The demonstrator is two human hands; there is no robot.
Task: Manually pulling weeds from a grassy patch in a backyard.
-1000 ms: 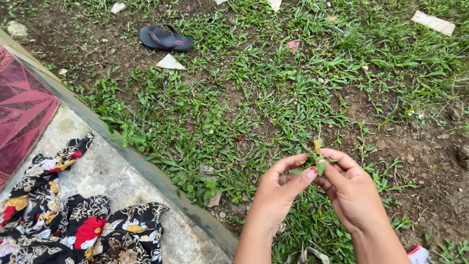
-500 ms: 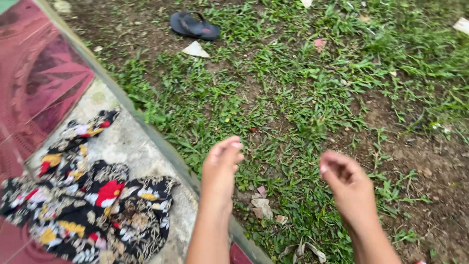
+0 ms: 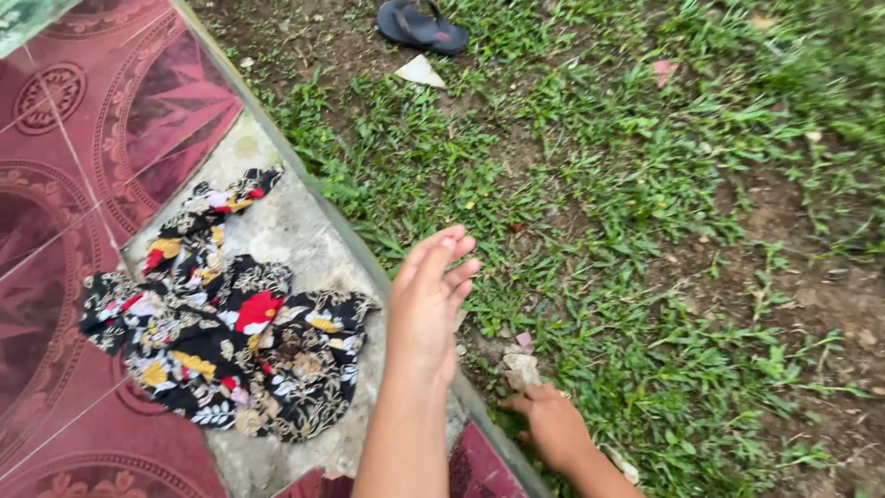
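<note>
Right hand sits lowest in my view, down at the edge of the grass, fingers curled together with the tips pressed at a pale dry leaf. I can't tell whether it is actually pinched or only touched. That leaf lies just beyond the fingertips, up and slightly left of the hand, right beside the concrete kerb.

Left hand is a little further out, hovering flat and empty over the kerb line, fingers straight and close together, pointing up and right toward the grass. It holds nothing. So for the leaf scrap, the right hand is the nearer one by far; the left is near but above and to the left of it.

Left of that hand I see a crumpled black floral cloth lying on the bare concrete, its long run slanting from upper right to lower left, close to the left wrist but apart from it. Dark red patterned tiles lie beyond. Far off, a dark sandal rests on the dirt, a pale scrap just below it.
</note>
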